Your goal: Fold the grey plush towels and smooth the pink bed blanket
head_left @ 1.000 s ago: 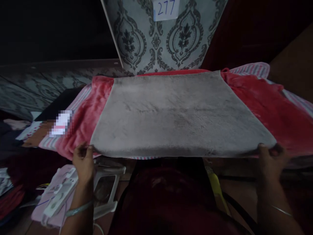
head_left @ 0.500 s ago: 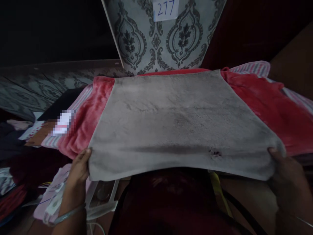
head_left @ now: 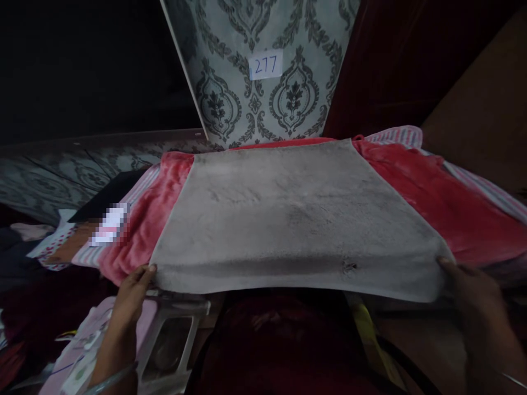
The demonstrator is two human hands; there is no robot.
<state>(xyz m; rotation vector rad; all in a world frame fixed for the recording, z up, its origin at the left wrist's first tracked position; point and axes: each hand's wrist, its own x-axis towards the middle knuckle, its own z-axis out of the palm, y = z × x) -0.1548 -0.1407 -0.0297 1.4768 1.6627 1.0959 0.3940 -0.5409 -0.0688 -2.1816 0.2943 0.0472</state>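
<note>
A grey, soft-looking cloth (head_left: 263,219) lies spread over a red plush blanket (head_left: 424,192), its near edge drooping toward me. My left hand (head_left: 134,288) pinches the near left corner between thumb and fingers. At the near right corner, my right hand (head_left: 469,282) grips the cloth with the thumb on top; its fingers are hidden beneath. A small dark torn-looking spot (head_left: 349,266) shows near the front edge, right of the middle. Faint creases run across the cloth's surface.
Under the red blanket, striped fabric (head_left: 397,136) sticks out. A dark screen (head_left: 90,66) stands at the back left. A paper marked 277 (head_left: 265,65) is on the patterned wall. Below left are a pink item (head_left: 82,340) and a pale plastic frame (head_left: 187,343).
The view has tilted up, so the wall and blanket sit lower in the picture. Both hands still hold the corners, and the cloth's front edge hangs flatter and straighter.
</note>
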